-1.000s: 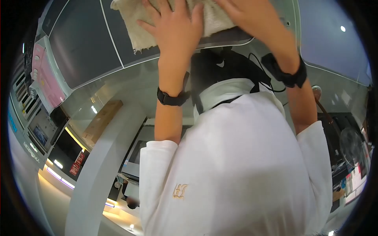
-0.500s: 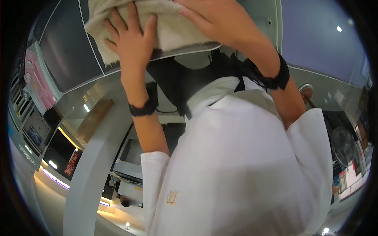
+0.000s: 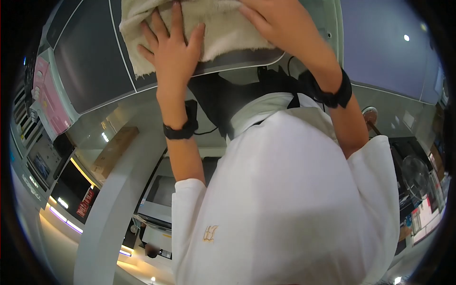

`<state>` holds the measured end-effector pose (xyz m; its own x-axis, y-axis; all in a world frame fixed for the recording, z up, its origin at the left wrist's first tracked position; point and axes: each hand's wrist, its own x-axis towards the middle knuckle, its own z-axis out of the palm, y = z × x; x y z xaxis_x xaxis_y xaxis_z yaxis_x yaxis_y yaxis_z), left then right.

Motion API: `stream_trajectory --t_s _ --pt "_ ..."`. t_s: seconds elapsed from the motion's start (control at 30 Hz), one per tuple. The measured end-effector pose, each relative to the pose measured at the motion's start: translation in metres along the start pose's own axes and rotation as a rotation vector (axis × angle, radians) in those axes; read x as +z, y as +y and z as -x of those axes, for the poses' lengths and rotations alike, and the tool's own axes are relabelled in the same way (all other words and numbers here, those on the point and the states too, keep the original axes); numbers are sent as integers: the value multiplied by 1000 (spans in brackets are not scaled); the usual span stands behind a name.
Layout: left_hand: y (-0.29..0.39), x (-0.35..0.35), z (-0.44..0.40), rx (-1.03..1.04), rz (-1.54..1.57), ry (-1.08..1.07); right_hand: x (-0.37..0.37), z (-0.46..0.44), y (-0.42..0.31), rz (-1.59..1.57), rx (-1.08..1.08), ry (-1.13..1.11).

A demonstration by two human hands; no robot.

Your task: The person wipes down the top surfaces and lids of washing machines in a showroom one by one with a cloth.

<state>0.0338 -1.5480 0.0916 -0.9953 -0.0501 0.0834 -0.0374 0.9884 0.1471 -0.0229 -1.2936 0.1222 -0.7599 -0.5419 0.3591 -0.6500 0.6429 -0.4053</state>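
A cream, fluffy cloth (image 3: 221, 40) that looks like a towel lies bunched over a dark, white-rimmed surface (image 3: 237, 61) at the top of the view. My left hand (image 3: 175, 50) rests flat on its left part, fingers spread and thumb pointing up and to the right. From the right, my right hand (image 3: 285, 21) reaches across the cloth's upper right. Its thumb stretches out over the fabric, while the other fingers are largely cut off by the top edge of the view. Folds run along the cloth's upper side, and its frayed lower edge hangs toward me.
Dark panels (image 3: 90, 52) lie to the left, beside a pink box-shaped thing (image 3: 50, 95). A bluish, shiny surface (image 3: 389, 47) is at the right. Black bands with cables circle both wrists. Below are a cardboard box (image 3: 114, 152) and a clear round container (image 3: 414, 176).
The cloth, the surface edge and both hands sit slightly farther right in the view, as does much of the left background. Both hands stay on the cloth.
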Motion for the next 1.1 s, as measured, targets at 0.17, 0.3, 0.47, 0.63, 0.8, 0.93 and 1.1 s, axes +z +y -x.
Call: stream_trajectory --t_s 0.17,0.3,0.47,0.63,0.8,0.93,1.1 --pt "-32 2 -30 -42 16 -12 21 -16 -7 207 -39 12" --pt "-9 -4 5 -37 26 -9 2 7 -23 65 7 -100" --pt "7 -27 42 67 33 -149 -29 10 -1 164 5 -256" --pt "-35 -24 -32 186 -38 -189 2 -63 39 218 65 -344" --pt "-21 -12 -59 66 -51 -190 60 -63 26 166 -48 -316" --pt "-15 -6 -3 168 13 -85 22 -8 20 189 -184 -384" --pt "-27 -13 1 178 -1 -160 -4 -34 54 199 -67 -449"
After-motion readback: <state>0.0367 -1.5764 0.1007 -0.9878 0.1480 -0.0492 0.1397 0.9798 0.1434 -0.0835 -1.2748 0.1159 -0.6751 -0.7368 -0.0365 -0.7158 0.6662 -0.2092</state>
